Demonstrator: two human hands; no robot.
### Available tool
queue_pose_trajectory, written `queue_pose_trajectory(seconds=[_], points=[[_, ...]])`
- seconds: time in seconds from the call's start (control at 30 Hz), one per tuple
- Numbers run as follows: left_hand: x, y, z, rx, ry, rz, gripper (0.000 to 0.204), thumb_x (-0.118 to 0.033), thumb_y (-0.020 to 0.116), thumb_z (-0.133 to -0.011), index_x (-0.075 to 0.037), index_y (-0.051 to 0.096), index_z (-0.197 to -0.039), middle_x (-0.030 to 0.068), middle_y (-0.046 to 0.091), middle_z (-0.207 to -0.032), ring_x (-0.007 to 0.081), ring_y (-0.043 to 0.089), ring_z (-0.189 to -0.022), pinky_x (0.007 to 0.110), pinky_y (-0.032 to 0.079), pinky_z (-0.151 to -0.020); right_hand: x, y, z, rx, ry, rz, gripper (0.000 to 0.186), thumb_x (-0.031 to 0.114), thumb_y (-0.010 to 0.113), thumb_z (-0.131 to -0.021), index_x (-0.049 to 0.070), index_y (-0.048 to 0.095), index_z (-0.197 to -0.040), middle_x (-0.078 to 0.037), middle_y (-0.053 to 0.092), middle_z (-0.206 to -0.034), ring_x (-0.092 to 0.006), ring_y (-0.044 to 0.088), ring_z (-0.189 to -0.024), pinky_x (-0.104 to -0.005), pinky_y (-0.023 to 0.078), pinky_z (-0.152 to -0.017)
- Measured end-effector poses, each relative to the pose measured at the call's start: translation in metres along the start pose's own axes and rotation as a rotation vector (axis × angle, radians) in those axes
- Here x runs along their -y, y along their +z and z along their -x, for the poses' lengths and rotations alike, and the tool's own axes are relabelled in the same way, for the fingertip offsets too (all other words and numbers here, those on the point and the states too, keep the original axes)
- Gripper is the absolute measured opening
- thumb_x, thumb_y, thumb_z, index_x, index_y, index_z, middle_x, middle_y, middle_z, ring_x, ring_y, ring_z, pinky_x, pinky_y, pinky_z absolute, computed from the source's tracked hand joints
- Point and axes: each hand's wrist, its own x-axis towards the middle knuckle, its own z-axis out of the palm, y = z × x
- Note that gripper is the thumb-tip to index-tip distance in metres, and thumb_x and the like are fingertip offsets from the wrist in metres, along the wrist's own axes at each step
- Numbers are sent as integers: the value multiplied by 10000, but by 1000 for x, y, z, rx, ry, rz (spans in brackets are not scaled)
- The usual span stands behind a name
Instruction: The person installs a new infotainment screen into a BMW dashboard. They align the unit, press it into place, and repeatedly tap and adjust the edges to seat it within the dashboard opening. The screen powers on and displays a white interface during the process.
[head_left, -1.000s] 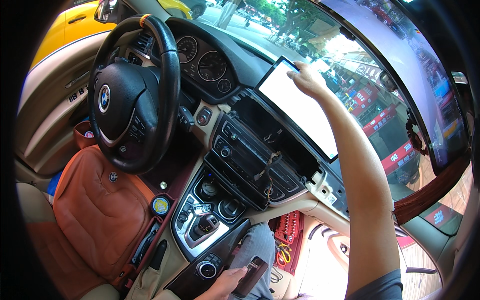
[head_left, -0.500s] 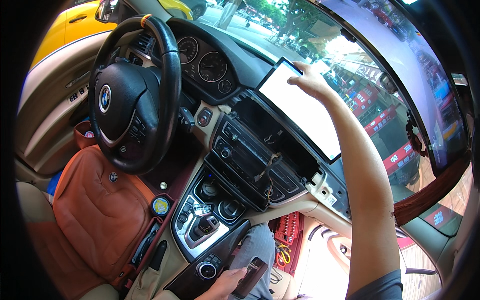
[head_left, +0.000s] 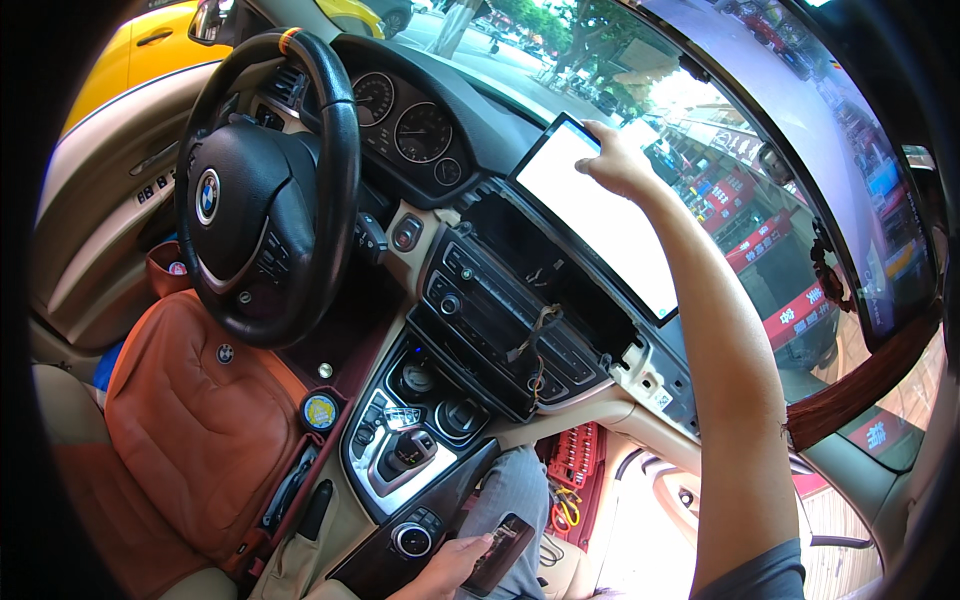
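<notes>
1. Pinched between thumb and fingers, the upper end of a lit display screen (head_left: pixel 600 232) is in the right hand (head_left: pixel 622 167); the thumb lies on the front, with fingertips partly hidden behind.
2. Left hand (head_left: pixel 452 566), at six o'clock in the view, is closed around a smartphone (head_left: pixel 503 552), thumb along its near edge.
3. From the view's middle, the screen stands tilted toward two o'clock, just beyond the open dashboard cavity (head_left: pixel 497 214); whether its lower edge touches the trim cannot be told.
4. Loose wiring (head_left: pixel 541 338) hangs at four o'clock, across the radio panel (head_left: pixel 470 285).
5. The gear selector (head_left: pixel 411 452) sits at seven o'clock, a red tool case (head_left: pixel 578 452) at five.
6. Step in hand, as I judge it: steadying the powered screen while the phone is held ready.
7. Any next move calls for a firm edge grip and slack in whatever cable feeds the screen.
</notes>
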Motion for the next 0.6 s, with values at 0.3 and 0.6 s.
queue_pose_trajectory(seconds=[0.3,0.6], points=[[3,-1,-5,4,-26,16,380,-329,586,-1066,22,722,-1114,51,728,-864,122,649,-689,268,499,-636,7,-13,6,33,4,-152,768,206,639,-747,-19,527,-1473,-281,601,-1399,-392,585,-1283,-409,442,-1118],[-1,0,1,7,-22,24,377,-339,590,-1061,12,724,-1097,53,723,-854,128,651,-682,269,501,-628,8,-14,5,70,0,-155,812,200,670,-723,-32,503,-1483,-296,573,-1420,-397,568,-1293,-416,438,-1128]])
